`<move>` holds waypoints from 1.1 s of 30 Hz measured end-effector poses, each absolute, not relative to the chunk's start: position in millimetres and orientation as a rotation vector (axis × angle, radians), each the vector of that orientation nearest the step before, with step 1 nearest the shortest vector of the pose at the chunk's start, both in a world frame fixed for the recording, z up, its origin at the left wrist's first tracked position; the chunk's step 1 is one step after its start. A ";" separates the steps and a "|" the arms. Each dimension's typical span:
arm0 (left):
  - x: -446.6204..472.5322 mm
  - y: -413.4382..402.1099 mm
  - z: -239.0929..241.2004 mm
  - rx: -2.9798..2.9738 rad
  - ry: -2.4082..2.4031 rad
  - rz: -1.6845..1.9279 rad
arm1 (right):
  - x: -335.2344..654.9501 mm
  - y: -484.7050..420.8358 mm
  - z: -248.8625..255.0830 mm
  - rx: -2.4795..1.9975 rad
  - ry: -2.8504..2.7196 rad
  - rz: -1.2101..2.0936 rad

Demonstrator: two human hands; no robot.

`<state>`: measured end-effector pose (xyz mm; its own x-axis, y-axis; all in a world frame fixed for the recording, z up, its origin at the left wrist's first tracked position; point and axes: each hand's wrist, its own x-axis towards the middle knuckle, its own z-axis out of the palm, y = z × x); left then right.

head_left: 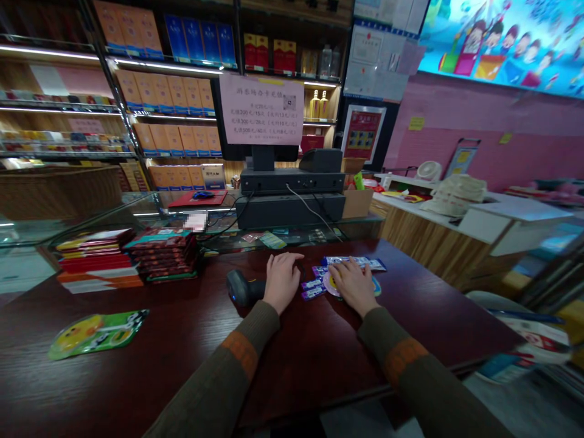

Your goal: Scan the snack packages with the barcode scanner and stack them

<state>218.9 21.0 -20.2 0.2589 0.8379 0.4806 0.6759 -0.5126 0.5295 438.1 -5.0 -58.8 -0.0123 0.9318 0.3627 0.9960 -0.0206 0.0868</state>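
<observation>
My left hand (283, 281) rests palm down on the dark table, its fingers stretched forward. Beside it lies a black barcode scanner (241, 288); the scanner's handle runs in under the hand, and I see no grip closed round it. With fingers spread, my right hand (353, 283) lies over a small group of packages. Beneath and around its fingers are a round, colourful package (331, 283), partly covered, and several narrow purple-and-white stick packs (314, 293). Another long stick pack (376, 264) lies past the fingertips.
At the left stand stacks of red packets (166, 255) and mixed packets (98, 261). Nearer lies a green blister pack (98, 333) with a yellow figure. A cash register with a screen (292, 182) stands behind on a glass counter. The table's right edge (456, 310) borders a seat.
</observation>
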 end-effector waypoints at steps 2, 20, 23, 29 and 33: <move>222.6 22.1 -21.9 2.324 1.416 1.056 | 431.5 1.2 -56.7 -2.064 -2.025 -0.452; 256.1 48.3 -26.9 2.514 1.399 0.603 | 417.9 52.9 -60.9 -1.890 -2.086 -0.526; 260.4 52.8 -29.7 2.508 1.405 0.576 | 418.7 56.9 -63.8 -1.859 -2.036 -0.558; 269.3 54.1 -30.1 2.479 1.417 0.549 | 421.9 61.4 -66.5 -1.772 -1.891 -0.556; 271.0 51.4 -27.8 2.456 1.461 0.598 | 419.4 60.0 -63.9 -1.725 -1.884 -0.546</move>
